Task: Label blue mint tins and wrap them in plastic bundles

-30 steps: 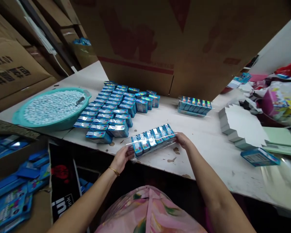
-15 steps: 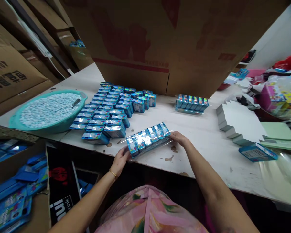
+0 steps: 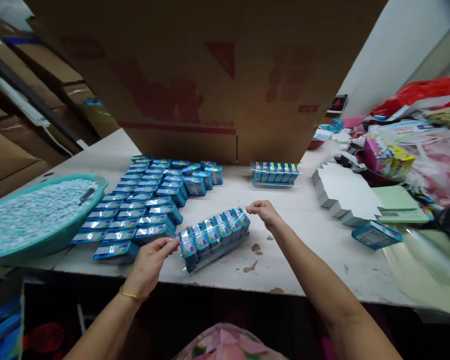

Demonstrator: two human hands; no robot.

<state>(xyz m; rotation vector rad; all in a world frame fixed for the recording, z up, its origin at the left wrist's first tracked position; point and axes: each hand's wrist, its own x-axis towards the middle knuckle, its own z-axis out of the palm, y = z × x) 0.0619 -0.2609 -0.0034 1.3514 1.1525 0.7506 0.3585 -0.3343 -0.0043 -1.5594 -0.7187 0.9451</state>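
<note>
A row of small blue boxes [image 3: 214,235] in clear plastic wrap stands on the table in front of me, slanting up to the right. My left hand [image 3: 150,262] pinches the loose wrap at the row's near left end, thumb against fingers. At the far right end, my right hand [image 3: 264,212] pinches the clear plastic wrap [image 3: 243,214] between thumb and fingertips. Behind it sits a second wrapped row of boxes [image 3: 275,173], touched by neither hand. Many loose blue boxes [image 3: 129,212] stand in columns left of the row.
A turquoise basin [image 3: 101,184] of pale blue pieces is at the left. A large cardboard carton [image 3: 195,85] rises behind the boxes. Stacked white card [image 3: 348,187], a single blue box [image 3: 377,235] and clear sheets [image 3: 416,265] lie on the right. The table's front edge is close.
Both hands have shifted from the lower ends of the wrapped row to the wrap's upper ends, now pinching it. My view has turned to the right and tilted up.
</note>
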